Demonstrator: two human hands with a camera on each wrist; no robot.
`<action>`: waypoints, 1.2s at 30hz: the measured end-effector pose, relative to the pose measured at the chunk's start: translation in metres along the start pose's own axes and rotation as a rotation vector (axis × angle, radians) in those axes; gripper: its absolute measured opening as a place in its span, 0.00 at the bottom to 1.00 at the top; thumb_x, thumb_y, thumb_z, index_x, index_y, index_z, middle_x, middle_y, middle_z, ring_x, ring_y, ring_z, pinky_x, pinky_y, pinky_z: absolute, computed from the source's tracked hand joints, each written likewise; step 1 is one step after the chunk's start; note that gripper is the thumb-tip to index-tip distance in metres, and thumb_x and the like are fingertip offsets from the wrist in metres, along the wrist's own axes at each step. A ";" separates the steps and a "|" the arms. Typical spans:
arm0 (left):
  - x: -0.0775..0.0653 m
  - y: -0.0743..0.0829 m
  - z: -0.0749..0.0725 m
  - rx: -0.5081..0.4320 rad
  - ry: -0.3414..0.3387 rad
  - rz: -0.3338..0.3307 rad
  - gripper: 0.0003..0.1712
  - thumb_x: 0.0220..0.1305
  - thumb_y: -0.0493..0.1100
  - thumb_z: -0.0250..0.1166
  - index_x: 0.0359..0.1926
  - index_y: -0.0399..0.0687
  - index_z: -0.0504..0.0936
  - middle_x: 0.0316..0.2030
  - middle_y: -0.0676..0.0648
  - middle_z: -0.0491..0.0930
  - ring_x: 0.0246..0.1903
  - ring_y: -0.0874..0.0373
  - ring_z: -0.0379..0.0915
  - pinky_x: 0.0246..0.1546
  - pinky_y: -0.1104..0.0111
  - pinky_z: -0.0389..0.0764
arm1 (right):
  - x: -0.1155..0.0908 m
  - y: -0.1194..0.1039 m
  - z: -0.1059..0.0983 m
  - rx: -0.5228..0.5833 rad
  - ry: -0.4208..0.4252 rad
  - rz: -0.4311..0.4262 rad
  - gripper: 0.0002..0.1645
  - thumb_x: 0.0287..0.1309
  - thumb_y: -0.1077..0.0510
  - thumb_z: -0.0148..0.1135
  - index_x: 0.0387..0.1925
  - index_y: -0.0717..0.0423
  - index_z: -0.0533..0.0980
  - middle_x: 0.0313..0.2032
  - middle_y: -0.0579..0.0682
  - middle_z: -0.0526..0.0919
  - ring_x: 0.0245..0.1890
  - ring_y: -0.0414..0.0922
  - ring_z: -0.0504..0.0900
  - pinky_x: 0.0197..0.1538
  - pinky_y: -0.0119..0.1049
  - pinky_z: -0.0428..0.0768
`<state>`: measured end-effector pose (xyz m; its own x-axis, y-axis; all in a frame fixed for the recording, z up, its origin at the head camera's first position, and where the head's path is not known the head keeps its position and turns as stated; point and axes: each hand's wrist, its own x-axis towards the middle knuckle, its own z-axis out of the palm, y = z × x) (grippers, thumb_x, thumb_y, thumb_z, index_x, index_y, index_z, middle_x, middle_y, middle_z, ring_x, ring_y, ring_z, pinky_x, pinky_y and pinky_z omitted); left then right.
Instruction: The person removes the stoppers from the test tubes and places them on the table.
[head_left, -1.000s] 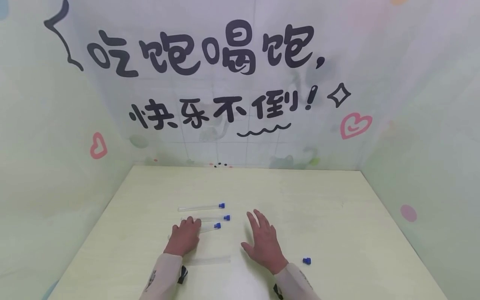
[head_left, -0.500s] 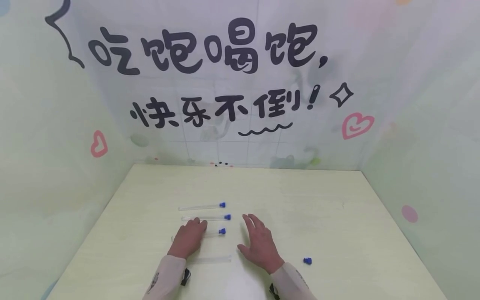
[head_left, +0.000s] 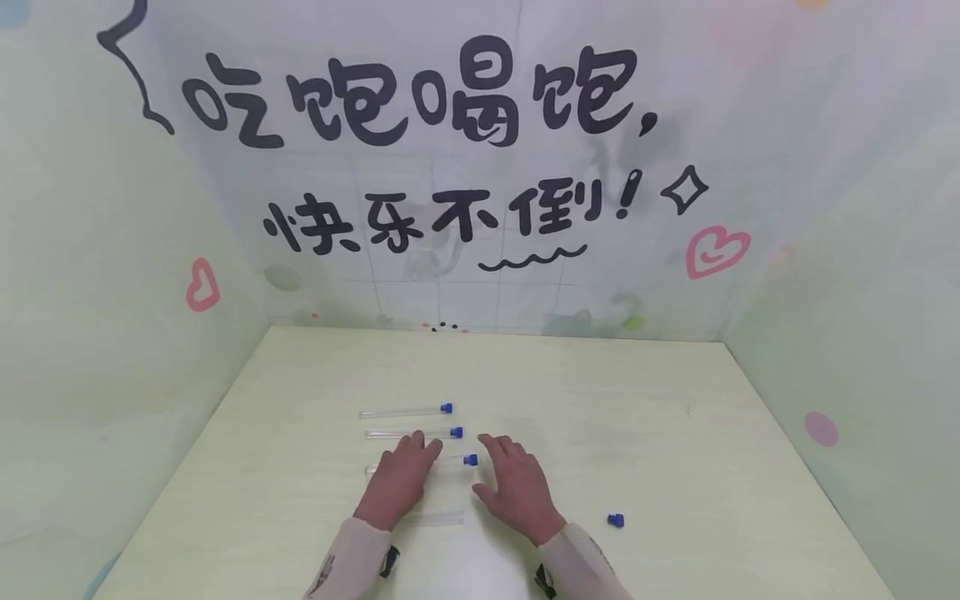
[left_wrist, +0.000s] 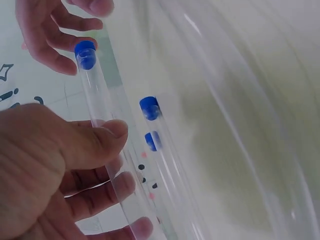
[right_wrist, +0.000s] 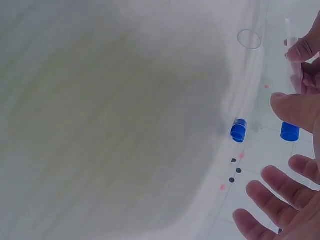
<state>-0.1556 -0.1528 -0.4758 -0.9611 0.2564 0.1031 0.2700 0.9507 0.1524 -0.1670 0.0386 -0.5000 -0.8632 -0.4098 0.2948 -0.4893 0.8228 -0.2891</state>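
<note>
My left hand (head_left: 397,485) pinches a clear test tube (left_wrist: 94,82) between thumb and fingers, holding it crosswise. A blue stopper (left_wrist: 86,54) plugs the tube's right end. Close by that stopper is my right hand (head_left: 520,493), its fingers spread and holding nothing; in the right wrist view the stopper shows beside the thumb. Beyond my left hand lie two stoppered test tubes, a farther tube (head_left: 405,412) and a nearer tube (head_left: 378,434). An uncapped tube (head_left: 442,518) lies on the near side, partly hidden by my left arm.
One loose blue stopper (head_left: 616,521) lies on the pale tabletop (head_left: 675,433), right of my right hand. Printed walls enclose the table at the back (head_left: 495,308) and both sides.
My left hand has moved right, bringing the held tube and its blue stopper closer to my right hand. The right hand has shifted slightly left, fingers still spread. The other tubes lie where they were.
</note>
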 end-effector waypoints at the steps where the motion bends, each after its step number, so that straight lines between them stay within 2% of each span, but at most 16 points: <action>1: 0.000 0.001 0.000 0.003 0.001 0.004 0.20 0.53 0.26 0.63 0.47 0.45 0.76 0.39 0.40 0.76 0.39 0.48 0.73 0.32 0.52 0.79 | 0.000 0.000 -0.001 0.001 -0.005 0.000 0.38 0.48 0.49 0.71 0.60 0.52 0.68 0.49 0.50 0.78 0.44 0.47 0.78 0.39 0.41 0.78; 7: -0.002 0.007 0.004 0.064 0.035 0.047 0.20 0.51 0.27 0.66 0.45 0.46 0.76 0.35 0.43 0.74 0.32 0.53 0.69 0.27 0.58 0.77 | -0.002 0.001 -0.002 -0.001 -0.003 -0.023 0.31 0.49 0.50 0.71 0.55 0.52 0.71 0.45 0.48 0.80 0.42 0.45 0.79 0.38 0.37 0.78; 11: -0.003 0.009 0.005 0.101 0.053 0.061 0.18 0.50 0.28 0.67 0.42 0.46 0.76 0.33 0.45 0.73 0.31 0.54 0.68 0.25 0.60 0.76 | -0.002 0.002 -0.002 -0.011 0.013 -0.055 0.22 0.49 0.52 0.71 0.45 0.52 0.75 0.36 0.45 0.82 0.35 0.42 0.79 0.35 0.33 0.76; 16: -0.004 0.013 0.004 0.104 0.081 0.101 0.17 0.47 0.28 0.67 0.39 0.46 0.76 0.32 0.47 0.76 0.31 0.54 0.70 0.26 0.61 0.76 | -0.001 0.003 -0.005 0.020 0.010 -0.065 0.13 0.48 0.54 0.72 0.33 0.51 0.75 0.27 0.43 0.80 0.25 0.37 0.74 0.29 0.27 0.71; 22: -0.007 0.015 0.005 0.089 0.093 0.126 0.09 0.54 0.34 0.66 0.35 0.48 0.75 0.28 0.50 0.79 0.28 0.56 0.72 0.25 0.64 0.73 | -0.002 0.005 -0.009 0.031 -0.017 -0.054 0.12 0.48 0.56 0.72 0.29 0.50 0.74 0.25 0.42 0.78 0.24 0.34 0.73 0.25 0.24 0.70; 26: -0.008 0.014 0.008 0.022 0.072 0.154 0.07 0.57 0.36 0.64 0.36 0.48 0.76 0.28 0.51 0.78 0.29 0.57 0.72 0.25 0.67 0.73 | -0.004 0.007 -0.013 0.019 -0.025 -0.078 0.12 0.48 0.58 0.71 0.29 0.51 0.73 0.25 0.42 0.77 0.23 0.34 0.73 0.24 0.24 0.70; 33: -0.011 0.010 0.005 -0.193 0.014 0.186 0.07 0.62 0.37 0.60 0.42 0.47 0.79 0.34 0.50 0.82 0.35 0.56 0.80 0.36 0.65 0.80 | -0.011 0.014 -0.020 0.047 0.016 -0.169 0.13 0.48 0.59 0.72 0.23 0.51 0.72 0.22 0.42 0.75 0.20 0.32 0.68 0.25 0.24 0.69; 36: -0.011 0.010 0.004 -0.235 -0.014 0.207 0.04 0.63 0.38 0.59 0.38 0.48 0.80 0.31 0.52 0.82 0.28 0.60 0.77 0.31 0.66 0.78 | -0.014 0.015 -0.023 0.043 0.049 -0.199 0.14 0.48 0.59 0.71 0.21 0.51 0.71 0.20 0.41 0.73 0.19 0.31 0.63 0.23 0.22 0.65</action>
<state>-0.1425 -0.1455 -0.4794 -0.8844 0.4444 0.1425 0.4649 0.8121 0.3527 -0.1591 0.0659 -0.4879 -0.7426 -0.5419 0.3936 -0.6552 0.7097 -0.2590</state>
